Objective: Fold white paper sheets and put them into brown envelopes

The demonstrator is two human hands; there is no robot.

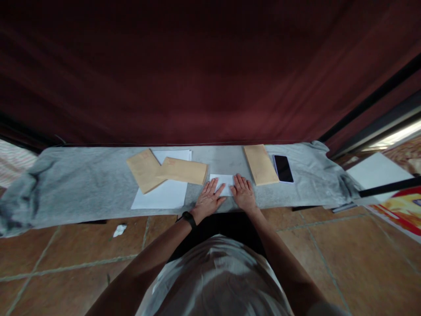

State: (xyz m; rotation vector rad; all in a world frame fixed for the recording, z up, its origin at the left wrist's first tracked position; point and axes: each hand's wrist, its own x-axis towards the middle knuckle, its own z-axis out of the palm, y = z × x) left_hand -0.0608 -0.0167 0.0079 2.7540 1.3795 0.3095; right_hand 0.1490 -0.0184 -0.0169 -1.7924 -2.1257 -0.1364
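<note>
Here, left to right across frame middle: long grey cloth-covered bench [82, 184]; two tan paper envelopes [164, 172] overlapping on flat white paper sheets [164, 195], left of centre. Left hand [208, 199], black wristband [189, 218] at wrist, lies flat, fingers spread, pressing left edge of small folded white paper [223, 182] at frame centre. Right hand [243, 193], likewise flat and unclenched, presses paper's right edge. Just right: another tan envelope [261, 164], then black smartphone [283, 168] beside it.

Looks like a home room: terracotta floor tiles [296, 245], dark red curtain [210, 70], grey cloth [82, 184] over narrow counter [223, 160].
</note>
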